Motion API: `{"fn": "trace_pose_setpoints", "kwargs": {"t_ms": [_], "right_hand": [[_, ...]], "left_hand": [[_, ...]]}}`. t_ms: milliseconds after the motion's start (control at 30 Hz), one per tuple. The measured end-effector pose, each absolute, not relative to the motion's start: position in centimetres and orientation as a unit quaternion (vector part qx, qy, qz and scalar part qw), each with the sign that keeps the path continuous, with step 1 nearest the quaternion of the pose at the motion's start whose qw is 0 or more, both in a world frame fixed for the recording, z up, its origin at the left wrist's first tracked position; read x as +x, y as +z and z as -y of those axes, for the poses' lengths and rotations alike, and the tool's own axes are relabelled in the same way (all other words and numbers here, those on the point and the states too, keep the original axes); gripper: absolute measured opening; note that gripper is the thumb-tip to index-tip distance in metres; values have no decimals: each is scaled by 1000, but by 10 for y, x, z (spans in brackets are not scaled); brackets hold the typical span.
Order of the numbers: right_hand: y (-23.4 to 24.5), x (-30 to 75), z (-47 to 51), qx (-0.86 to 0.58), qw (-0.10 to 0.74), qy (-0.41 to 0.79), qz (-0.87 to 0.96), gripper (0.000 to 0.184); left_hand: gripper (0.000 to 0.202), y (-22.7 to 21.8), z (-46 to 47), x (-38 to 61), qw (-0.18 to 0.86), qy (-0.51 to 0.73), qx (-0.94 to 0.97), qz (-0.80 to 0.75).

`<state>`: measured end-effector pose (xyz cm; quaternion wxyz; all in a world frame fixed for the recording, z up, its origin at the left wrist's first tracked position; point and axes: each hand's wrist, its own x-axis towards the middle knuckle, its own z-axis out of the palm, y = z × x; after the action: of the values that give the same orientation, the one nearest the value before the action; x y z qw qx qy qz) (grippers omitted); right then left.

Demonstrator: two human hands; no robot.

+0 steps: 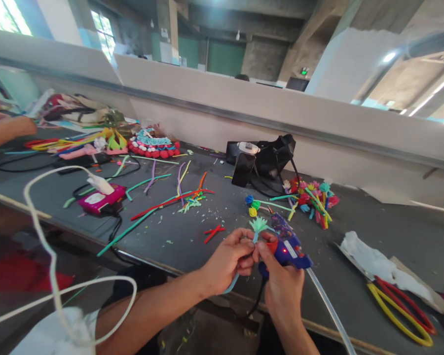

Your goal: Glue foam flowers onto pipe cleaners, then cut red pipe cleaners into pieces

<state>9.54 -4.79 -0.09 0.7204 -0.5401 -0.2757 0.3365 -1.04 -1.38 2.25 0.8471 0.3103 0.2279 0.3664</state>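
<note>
My left hand [229,261] is closed in a pinch round the stem of a pipe cleaner flower [258,224] with pale green petals. A light blue length hangs below my palm. In my right hand [284,288] is a blue hot glue gun [289,246], its red light on and a clear glue stick [331,308] out of its back. The right thumb and fingertip also meet at the flower's stem. Small blue, green and yellow pompom-like flowers [252,212] lie just beyond. A bunch of colourful pipe cleaner flowers [316,199] rests to the right.
Loose pipe cleaners [159,204] and clippings lie left. A pink power strip [102,199] with a white cable stands there. Scissors [399,305] with yellow and red handles lie right. A black bag [276,155] and phone [243,169] are behind. Another person's hand [13,128] shows far left.
</note>
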Motion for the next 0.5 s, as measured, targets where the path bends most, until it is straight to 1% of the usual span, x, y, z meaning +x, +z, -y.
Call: {"fn": "trace_pose_setpoints", "kwargs": {"t_ms": [233, 500], "right_hand": [[-2, 94, 48, -545, 729, 330, 251, 27], [0, 93, 46, -545, 721, 352, 241, 32]], "left_hand": [[34, 17, 17, -3, 831, 409, 320, -202], [35, 13, 18, -1, 802, 415, 370, -220]]}}
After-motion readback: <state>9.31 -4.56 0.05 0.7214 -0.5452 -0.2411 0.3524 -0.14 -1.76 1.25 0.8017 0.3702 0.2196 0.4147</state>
